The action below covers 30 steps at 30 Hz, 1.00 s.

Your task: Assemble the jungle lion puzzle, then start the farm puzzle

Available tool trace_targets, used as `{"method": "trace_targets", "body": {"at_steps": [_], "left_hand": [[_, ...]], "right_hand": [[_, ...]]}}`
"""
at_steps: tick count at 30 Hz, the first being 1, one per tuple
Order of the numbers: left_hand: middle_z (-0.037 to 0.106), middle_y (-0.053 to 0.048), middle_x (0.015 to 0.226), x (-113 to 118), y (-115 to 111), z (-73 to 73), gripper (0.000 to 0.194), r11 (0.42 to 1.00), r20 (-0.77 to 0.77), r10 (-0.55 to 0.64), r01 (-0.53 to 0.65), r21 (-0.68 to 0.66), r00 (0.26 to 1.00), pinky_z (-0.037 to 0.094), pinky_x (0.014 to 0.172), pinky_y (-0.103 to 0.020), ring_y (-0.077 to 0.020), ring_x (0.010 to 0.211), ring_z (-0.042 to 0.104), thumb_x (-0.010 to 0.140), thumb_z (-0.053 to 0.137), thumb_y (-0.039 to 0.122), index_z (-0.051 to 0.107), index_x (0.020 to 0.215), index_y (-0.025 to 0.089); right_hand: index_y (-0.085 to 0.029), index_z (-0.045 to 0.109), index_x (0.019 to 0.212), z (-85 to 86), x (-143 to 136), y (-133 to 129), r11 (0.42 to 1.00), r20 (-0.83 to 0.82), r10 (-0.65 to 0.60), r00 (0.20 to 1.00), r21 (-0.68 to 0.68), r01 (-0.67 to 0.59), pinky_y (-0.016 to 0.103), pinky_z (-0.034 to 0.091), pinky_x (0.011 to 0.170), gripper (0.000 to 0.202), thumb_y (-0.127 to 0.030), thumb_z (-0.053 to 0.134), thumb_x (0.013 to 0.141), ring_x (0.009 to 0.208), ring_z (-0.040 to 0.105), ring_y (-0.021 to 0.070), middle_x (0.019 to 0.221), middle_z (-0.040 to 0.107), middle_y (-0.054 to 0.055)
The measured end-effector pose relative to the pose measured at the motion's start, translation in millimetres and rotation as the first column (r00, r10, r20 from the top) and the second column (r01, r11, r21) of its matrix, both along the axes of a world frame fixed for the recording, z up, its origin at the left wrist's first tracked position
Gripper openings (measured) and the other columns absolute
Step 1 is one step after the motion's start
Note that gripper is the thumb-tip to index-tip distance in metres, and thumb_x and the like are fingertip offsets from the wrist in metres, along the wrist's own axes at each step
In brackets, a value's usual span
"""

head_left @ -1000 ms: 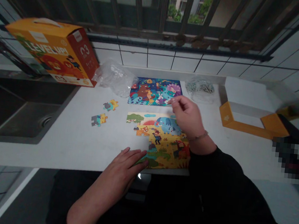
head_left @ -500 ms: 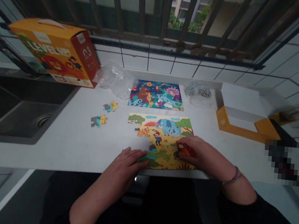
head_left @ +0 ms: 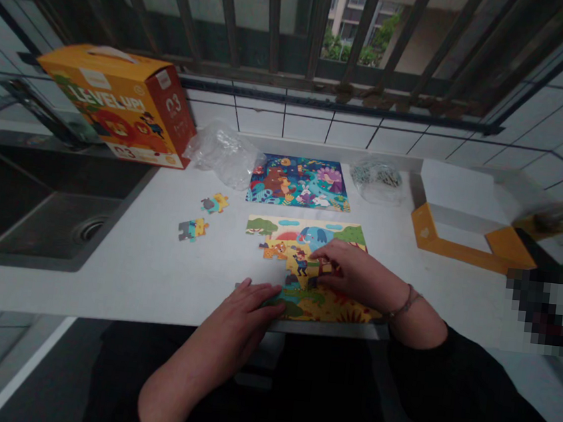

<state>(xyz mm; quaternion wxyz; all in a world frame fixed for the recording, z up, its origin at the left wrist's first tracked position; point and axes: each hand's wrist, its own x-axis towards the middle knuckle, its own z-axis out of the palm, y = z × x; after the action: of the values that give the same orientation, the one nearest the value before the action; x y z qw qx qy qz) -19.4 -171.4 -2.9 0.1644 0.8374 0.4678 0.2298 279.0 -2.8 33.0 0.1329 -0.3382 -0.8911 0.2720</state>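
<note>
A partly assembled yellow animal jigsaw [head_left: 303, 240] lies on the white counter [head_left: 146, 257] in front of me. My left hand [head_left: 246, 308] rests flat on its lower left corner, fingers together. My right hand [head_left: 350, 272] lies across the puzzle's middle, fingertips pressing on the pieces near a small figure. I cannot see a loose piece in either hand. Two small clusters of joined pieces [head_left: 214, 202] [head_left: 192, 229] sit to the left. A finished blue jigsaw [head_left: 299, 183] lies behind.
An orange puzzle box [head_left: 116, 103] stands at the back left beside a crumpled clear bag [head_left: 224, 155]. Another clear bag [head_left: 378, 179] and an open orange-and-white box tray [head_left: 466, 220] lie at the right. A dark sink [head_left: 35, 205] is at the left.
My right hand came back from the blue jigsaw's edge to the yellow puzzle, then slid left toward its middle. My left hand stayed put.
</note>
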Motion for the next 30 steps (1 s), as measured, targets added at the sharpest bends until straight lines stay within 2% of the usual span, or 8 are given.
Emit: {"method": "trace_targets", "body": {"at_steps": [4, 7, 9, 13, 17, 23, 27, 30], "left_hand": [[0.072, -0.013, 0.156, 1, 1, 15.3, 0.037, 1.000, 0.018, 0.016, -0.016, -0.013, 1.000, 0.047, 0.130, -0.069, -0.0292, 0.144, 0.070, 0.109, 0.056, 0.015, 0.070, 0.141, 0.026], [0.075, -0.011, 0.148, 2, 3, 23.1, 0.030, 0.999, 0.016, 0.015, -0.014, -0.035, 1.000, 0.048, 0.131, -0.066, -0.0282, 0.137, 0.074, 0.109, 0.056, 0.016, 0.073, 0.132, 0.025], [0.075, -0.011, 0.145, 3, 5, 25.0, 0.025, 0.999, 0.020, 0.015, -0.014, -0.039, 1.000, 0.053, 0.128, -0.062, -0.0281, 0.132, 0.076, 0.109, 0.057, 0.017, 0.074, 0.126, 0.025], [0.073, -0.015, 0.140, 2, 12, 20.7, 0.018, 0.996, 0.068, 0.078, -0.081, 0.042, 0.995, 0.067, 0.107, -0.048, -0.0293, 0.128, 0.073, 0.107, 0.065, 0.021, 0.073, 0.123, 0.023], [0.075, -0.013, 0.125, 0, 21, 9.5, 0.020, 0.970, 0.035, 0.135, -0.139, 0.200, 0.990, 0.064, 0.099, -0.051, -0.0316, 0.119, 0.072, 0.107, 0.070, 0.024, 0.070, 0.126, 0.022], [0.076, -0.012, 0.122, -1, 21, -1.1, 0.022, 0.952, 0.019, 0.181, -0.180, 0.249, 0.983, 0.059, 0.096, -0.049, -0.0300, 0.115, 0.072, 0.107, 0.072, 0.027, 0.068, 0.128, 0.022], [0.078, -0.007, 0.106, -2, 17, -1.6, 0.008, 0.950, 0.003, 0.194, -0.189, 0.250, 0.981, 0.056, 0.086, -0.044, -0.0260, 0.099, 0.073, 0.109, 0.071, 0.029, 0.069, 0.110, 0.022], [0.077, -0.005, 0.099, -2, 17, -0.9, 0.014, 0.957, -0.022, 0.177, -0.167, 0.236, 0.984, 0.055, 0.082, -0.043, -0.0245, 0.093, 0.072, 0.111, 0.067, 0.030, 0.067, 0.100, 0.022]], "right_hand": [[-0.025, 0.081, 0.114, 4.1, -50, 21, 0.976, -0.082, 0.011, 0.997, -0.216, -0.028, 0.036, 0.059, 0.087, 0.025, -0.021, 0.086, 0.090, 0.095, 0.075, 0.0221, 0.106, 0.079, 0.005], [-0.025, 0.076, 0.115, -6.0, -82, 27, 0.834, -0.211, -0.072, 0.975, -0.549, -0.057, 0.031, 0.060, 0.073, 0.022, -0.023, 0.079, 0.093, 0.079, 0.075, 0.0180, 0.095, 0.078, 0.001], [-0.025, 0.073, 0.114, -15.7, -94, 26, 0.747, -0.251, -0.123, 0.960, -0.661, -0.077, 0.030, 0.061, 0.069, 0.020, -0.025, 0.078, 0.094, 0.076, 0.076, 0.0174, 0.094, 0.078, 0.000], [-0.023, 0.073, 0.107, -26.8, -97, 24, 0.844, -0.243, -0.095, 0.965, -0.533, -0.052, 0.027, 0.055, 0.066, 0.016, -0.024, 0.079, 0.093, 0.072, 0.071, 0.0149, 0.089, 0.077, -0.001], [-0.020, 0.075, 0.108, -23.6, -93, 24, 0.932, -0.222, -0.028, 0.975, -0.358, -0.055, 0.025, 0.048, 0.074, 0.015, -0.019, 0.080, 0.093, 0.077, 0.068, 0.0135, 0.087, 0.079, -0.002], [-0.021, 0.074, 0.106, -21.5, -96, 22, 0.936, -0.256, -0.061, 0.965, -0.349, -0.033, 0.025, 0.042, 0.071, 0.012, -0.023, 0.080, 0.095, 0.074, 0.064, 0.0135, 0.089, 0.080, -0.001], [-0.021, 0.074, 0.103, -21.9, -98, 22, 0.934, -0.256, -0.071, 0.964, -0.356, -0.026, 0.025, 0.041, 0.070, 0.012, -0.021, 0.081, 0.093, 0.068, 0.059, 0.0120, 0.084, 0.076, -0.003], [-0.021, 0.074, 0.099, -20.5, -98, 21, 0.933, -0.258, -0.088, 0.962, -0.358, -0.011, 0.026, 0.043, 0.071, 0.011, -0.020, 0.081, 0.092, 0.069, 0.059, 0.0121, 0.081, 0.073, -0.004]]}}
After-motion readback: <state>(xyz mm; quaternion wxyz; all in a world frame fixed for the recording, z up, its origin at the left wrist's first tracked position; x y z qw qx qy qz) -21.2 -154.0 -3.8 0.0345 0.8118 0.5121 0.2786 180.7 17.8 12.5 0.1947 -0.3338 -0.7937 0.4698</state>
